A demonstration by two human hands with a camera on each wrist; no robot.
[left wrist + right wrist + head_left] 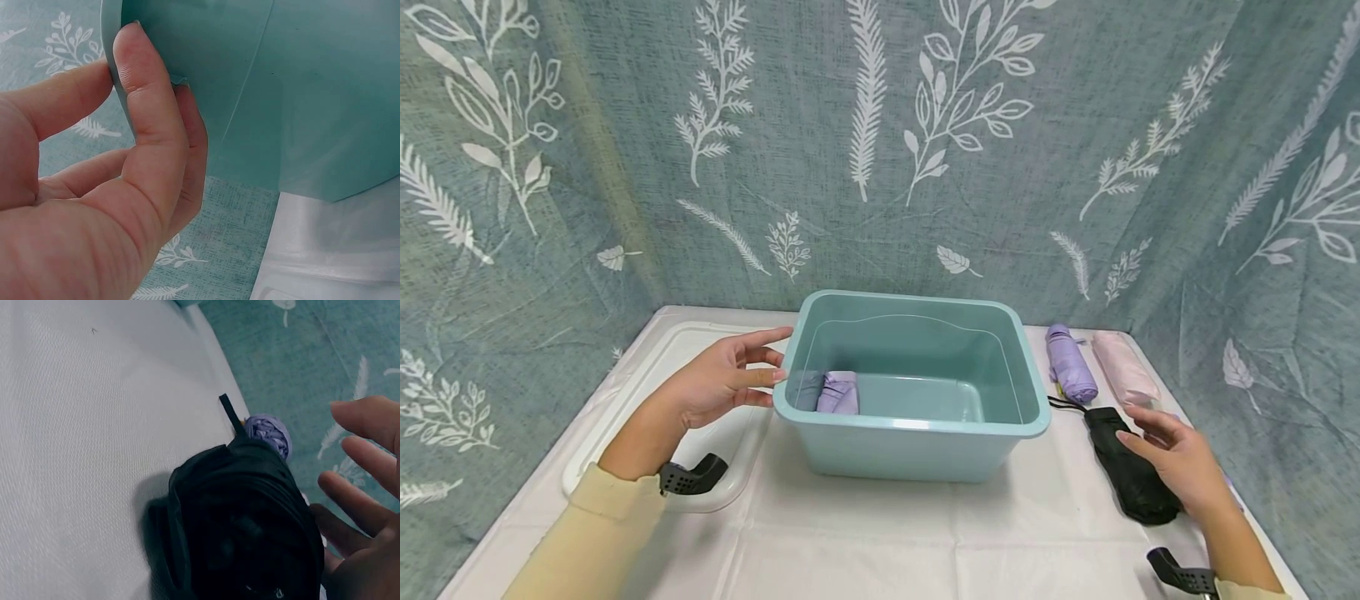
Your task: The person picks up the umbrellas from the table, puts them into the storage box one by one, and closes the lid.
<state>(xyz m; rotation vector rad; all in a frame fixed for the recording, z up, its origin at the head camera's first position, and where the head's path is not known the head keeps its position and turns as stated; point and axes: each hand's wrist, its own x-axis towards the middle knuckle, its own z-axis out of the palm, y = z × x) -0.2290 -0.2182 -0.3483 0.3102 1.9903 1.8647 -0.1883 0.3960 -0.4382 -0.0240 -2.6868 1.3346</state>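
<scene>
A teal plastic bin [913,454] stands mid-table with a lilac fabric bundle [838,393] inside at its left end. My left hand [730,379] is at the bin's left rim, fingers spread and slightly bent, fingertips touching it from outside. In the left wrist view the fingertips meet the rim edge [111,37]. My right hand [1176,462] hovers beside a black folded umbrella [1127,471], its fingers loosely bent around nothing. The right wrist view has the umbrella's black fabric [250,512] just left of the fingers.
Behind the black umbrella lie a lilac folded umbrella [1071,367] and a pink soft bundle [1125,368]. A white lid [730,492] lies flat at the left, partly under my left arm. Patterned curtains [820,167] enclose the white-covered table [850,542].
</scene>
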